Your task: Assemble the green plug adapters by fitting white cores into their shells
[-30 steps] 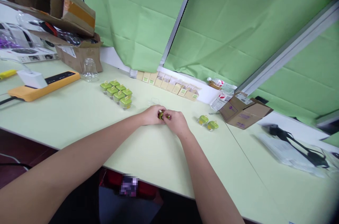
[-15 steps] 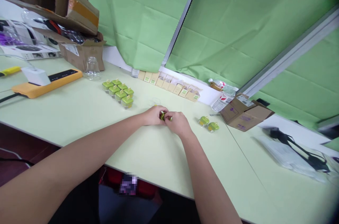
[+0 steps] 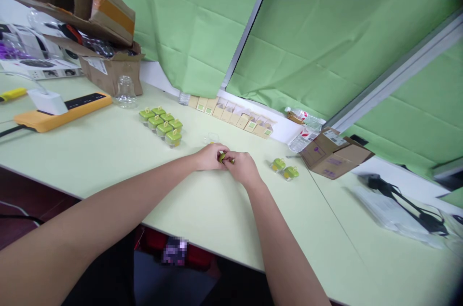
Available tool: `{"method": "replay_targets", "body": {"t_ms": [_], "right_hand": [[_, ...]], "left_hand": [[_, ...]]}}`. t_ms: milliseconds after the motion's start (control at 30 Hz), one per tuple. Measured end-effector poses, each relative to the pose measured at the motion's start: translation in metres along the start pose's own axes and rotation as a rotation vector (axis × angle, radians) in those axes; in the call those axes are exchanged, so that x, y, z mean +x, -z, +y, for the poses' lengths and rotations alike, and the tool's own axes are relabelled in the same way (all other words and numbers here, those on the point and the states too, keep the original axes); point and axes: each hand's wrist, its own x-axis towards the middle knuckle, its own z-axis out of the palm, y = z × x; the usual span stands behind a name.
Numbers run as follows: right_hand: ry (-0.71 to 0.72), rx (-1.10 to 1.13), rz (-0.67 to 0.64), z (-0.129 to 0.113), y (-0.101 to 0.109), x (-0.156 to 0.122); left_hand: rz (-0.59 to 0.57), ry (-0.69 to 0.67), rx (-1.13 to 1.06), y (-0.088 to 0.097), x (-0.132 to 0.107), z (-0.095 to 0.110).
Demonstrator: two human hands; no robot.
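Observation:
My left hand and my right hand meet over the middle of the pale green table, fingers pinched together on one small green-lidded piece between them. To the left stands a cluster of several small clear jars with green lids. Two more green-lidded jars lie just right of my right hand. A small clear part rests on the table just behind my left hand.
A row of small beige cartons lines the back edge under the green curtain. A brown cardboard box sits at right, a black cable on plastic beyond it. At left are an orange power strip, a glass bottle and stacked open boxes.
Both hands stay together on the small green piece, with only slight finger movement. The view has shifted a little.

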Motion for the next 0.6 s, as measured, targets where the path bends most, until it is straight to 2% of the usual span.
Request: {"method": "replay_targets", "body": {"t_ms": [200,433,600], "right_hand": [[0.004,0.039,-0.062,0.001,0.003,0.0],[-0.034,-0.267,-0.003,-0.009,0.001,-0.001],[-0.037,-0.301,0.004,-0.008,-0.002,-0.001]], "left_hand": [[-0.028,0.023,-0.028,-0.001,0.0,-0.003],[0.034,-0.002,0.04,-0.002,0.001,-0.002],[0.041,0.007,0.024,-0.002,0.002,-0.003]]}}
